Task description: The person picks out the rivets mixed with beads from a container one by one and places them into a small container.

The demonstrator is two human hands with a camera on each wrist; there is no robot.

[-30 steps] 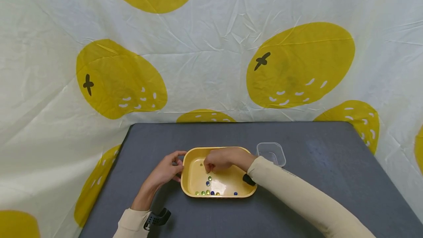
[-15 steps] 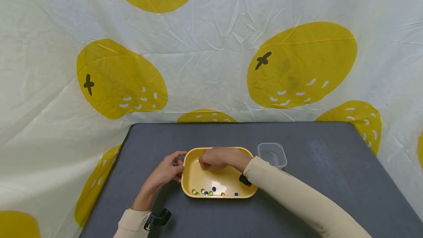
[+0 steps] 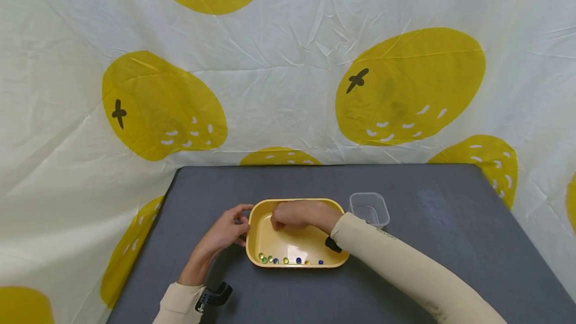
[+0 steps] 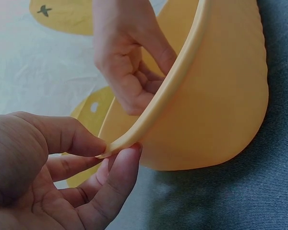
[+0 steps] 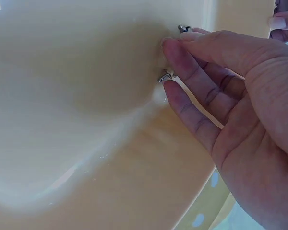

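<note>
My left hand [image 3: 229, 226] pinches the left rim of a yellow plastic tub [image 4: 216, 105], thumb on one side and fingers on the other. Inside the tub, at its far left, my right hand [image 3: 293, 215] reaches down with fingers curled and fingertips close together. The right wrist view shows a small shiny metal piece [image 5: 184, 28] at the thumb and index tips. A second small metal piece [image 5: 165, 75] shows at the tips of the lower fingers. Several glass marbles [image 3: 285, 260], green, blue and amber, lie along the tub's near wall.
A clear square plastic container [image 3: 370, 209] stands at the tub's right, partly behind the right sleeve [image 3: 396, 259]. The dark grey table [image 3: 216, 184] meets a white cloth with yellow fruit shapes [image 3: 288, 109] at the back.
My right hand has shifted left and covers a small piece visible on the tub floor a second ago. Marbles have rolled toward the near wall and spread out. My left hand stays on the rim.
</note>
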